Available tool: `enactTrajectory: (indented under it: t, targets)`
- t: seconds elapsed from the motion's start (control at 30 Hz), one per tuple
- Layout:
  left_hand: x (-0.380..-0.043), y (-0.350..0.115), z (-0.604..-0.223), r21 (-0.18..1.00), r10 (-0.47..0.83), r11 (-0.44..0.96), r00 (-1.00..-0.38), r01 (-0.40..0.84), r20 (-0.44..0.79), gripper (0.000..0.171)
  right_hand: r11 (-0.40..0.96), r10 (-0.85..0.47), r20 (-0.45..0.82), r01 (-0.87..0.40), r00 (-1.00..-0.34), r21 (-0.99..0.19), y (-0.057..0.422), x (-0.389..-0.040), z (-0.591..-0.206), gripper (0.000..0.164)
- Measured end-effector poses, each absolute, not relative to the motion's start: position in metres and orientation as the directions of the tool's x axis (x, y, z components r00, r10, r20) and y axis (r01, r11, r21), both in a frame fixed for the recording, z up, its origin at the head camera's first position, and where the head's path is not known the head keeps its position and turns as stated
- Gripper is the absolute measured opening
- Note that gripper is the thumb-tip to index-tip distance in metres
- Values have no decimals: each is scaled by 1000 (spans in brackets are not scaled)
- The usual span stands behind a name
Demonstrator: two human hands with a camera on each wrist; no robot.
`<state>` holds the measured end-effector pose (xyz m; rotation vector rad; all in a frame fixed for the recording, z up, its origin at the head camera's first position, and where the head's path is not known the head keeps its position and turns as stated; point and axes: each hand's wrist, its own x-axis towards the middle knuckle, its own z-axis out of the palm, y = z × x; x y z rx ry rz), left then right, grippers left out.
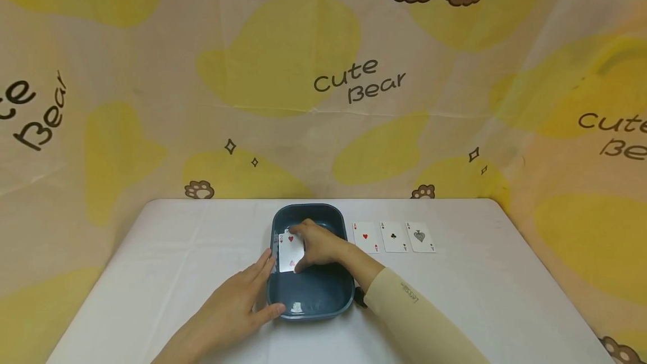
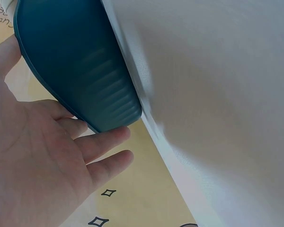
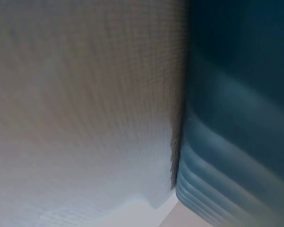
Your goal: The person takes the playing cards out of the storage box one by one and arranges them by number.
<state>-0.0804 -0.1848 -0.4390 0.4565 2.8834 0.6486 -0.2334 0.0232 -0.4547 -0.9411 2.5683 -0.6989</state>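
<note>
My right hand (image 1: 320, 245) reaches inside a dark blue plastic basin (image 1: 323, 308). Thumb and fingertips grip a two of hearts playing card (image 1: 290, 254) by its near and far edges, close to the basin's left wall. A bit of white card edge shows just beyond it, under the fingertips. Along the basin's left side, my left hand (image 1: 237, 296) rests with spread, fairly straight fingers; its thumb lies over the near left rim. The left wrist view shows those fingers (image 2: 104, 142) at the rim. Only the basin's ribbed outer wall (image 3: 227, 156) and white surface fill the right wrist view.
Right of the basin, three playing cards lie face up in a row: ace of hearts (image 1: 365, 237), ace of clubs (image 1: 393, 237) and ace of spades (image 1: 420, 237). They lie on a white table (image 1: 475, 308). A patterned cloth backdrop (image 1: 283, 72) stands behind.
</note>
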Motion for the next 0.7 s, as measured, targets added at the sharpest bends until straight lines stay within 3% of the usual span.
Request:
enactTrajectory:
  t: [0.3,0.7]
  targets:
    - [-80,-186,-441,423,338,858,-940,291,-39,96,656,-702,-161,-541,-694,-526,23,-233,-455,95]
    - [-80,-185,-441,417,341,858,-940,299,-29,95,652,-705,-160,-541,-691,-531,23,-230,-451,96]
